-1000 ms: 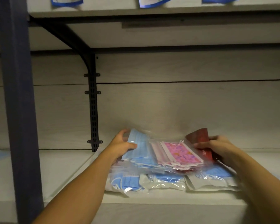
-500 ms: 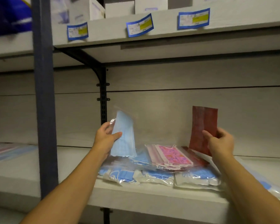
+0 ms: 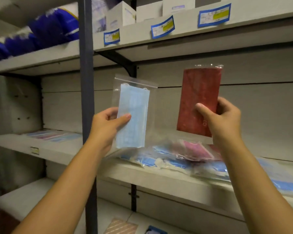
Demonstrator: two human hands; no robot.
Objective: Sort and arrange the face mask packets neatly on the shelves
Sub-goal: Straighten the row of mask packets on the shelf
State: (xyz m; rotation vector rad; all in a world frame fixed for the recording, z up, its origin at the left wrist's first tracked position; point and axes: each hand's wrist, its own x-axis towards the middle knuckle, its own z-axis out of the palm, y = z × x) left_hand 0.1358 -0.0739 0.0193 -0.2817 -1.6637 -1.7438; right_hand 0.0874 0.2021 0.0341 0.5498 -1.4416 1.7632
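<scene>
Our count of packets, labels and boxes

We see two mask packets held up, one blue packet [image 3: 133, 115] and one red packet [image 3: 200, 100]; three blue-edged labels [image 3: 162, 27] on the upper shelf's [image 3: 243, 26] front edge; at least three white boxes [image 3: 149, 11] above.

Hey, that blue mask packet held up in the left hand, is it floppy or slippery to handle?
Probably light: the left hand holds the blue mask packet upright by one edge. It stands without drooping, so likely only mildly floppy. Its glossy clear bag may slide.

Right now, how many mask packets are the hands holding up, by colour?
Blue mask packet, held by the left hand: 1
Red mask packet, held by the right hand: 1
Total: 2
</scene>
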